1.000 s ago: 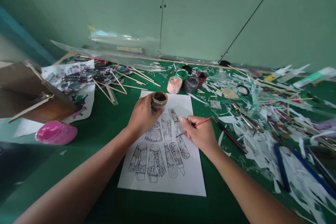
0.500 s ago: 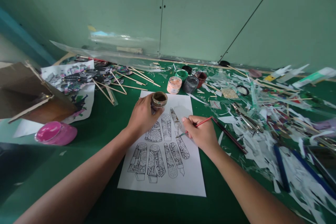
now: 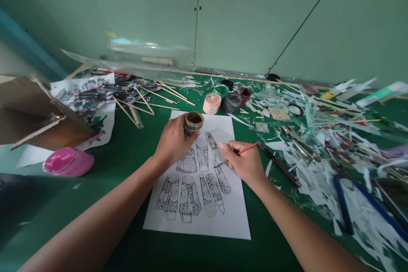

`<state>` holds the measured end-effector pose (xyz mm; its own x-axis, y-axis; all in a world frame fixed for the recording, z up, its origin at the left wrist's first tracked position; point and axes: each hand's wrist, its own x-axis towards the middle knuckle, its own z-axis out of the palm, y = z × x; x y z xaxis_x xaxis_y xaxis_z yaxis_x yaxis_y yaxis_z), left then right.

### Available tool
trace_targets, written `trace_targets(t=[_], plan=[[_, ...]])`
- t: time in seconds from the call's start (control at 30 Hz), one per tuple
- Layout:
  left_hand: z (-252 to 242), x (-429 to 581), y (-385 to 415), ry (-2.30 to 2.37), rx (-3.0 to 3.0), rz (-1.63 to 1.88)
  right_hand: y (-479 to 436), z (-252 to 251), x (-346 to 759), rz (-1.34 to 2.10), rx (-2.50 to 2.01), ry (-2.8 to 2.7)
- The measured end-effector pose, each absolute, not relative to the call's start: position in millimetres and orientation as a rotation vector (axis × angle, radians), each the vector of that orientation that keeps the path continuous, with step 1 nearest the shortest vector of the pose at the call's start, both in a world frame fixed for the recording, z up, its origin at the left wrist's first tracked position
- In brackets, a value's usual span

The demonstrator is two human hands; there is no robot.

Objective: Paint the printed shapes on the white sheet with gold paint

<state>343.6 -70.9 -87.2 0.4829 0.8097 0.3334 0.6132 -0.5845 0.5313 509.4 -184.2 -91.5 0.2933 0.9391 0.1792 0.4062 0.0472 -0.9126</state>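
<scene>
A white sheet point(image 3: 229, 216) printed with black outline patterns lies on the green table point(image 3: 127, 153). My left hand point(image 3: 174, 140) is closed round a small open paint jar point(image 3: 193, 120) with dark brown paint, held over the sheet's upper left. My right hand point(image 3: 244, 162) pinches a thin red-handled brush point(image 3: 237, 153). Its tip rests on one of the narrow patterns near the sheet's middle.
Several small paint pots point(image 3: 227, 97) stand behind the sheet. A pink lid point(image 3: 67, 161) and a cardboard box point(image 3: 35, 112) lie left, with wooden sticks point(image 3: 145, 100) and printed cutouts. Paper scraps, scissors point(image 3: 299, 142), a dark pencil point(image 3: 279, 165) and blue strips point(image 3: 342, 204) cover the right.
</scene>
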Motion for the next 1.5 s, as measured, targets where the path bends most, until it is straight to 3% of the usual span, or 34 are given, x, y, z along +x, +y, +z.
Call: trace_targets(t=[1.5], plan=[[-90.9, 343.2, -68.9, 1.175, 2.419, 0.835, -183.1, -95.6, 512.2, 0.62, -1.531, -1.268]])
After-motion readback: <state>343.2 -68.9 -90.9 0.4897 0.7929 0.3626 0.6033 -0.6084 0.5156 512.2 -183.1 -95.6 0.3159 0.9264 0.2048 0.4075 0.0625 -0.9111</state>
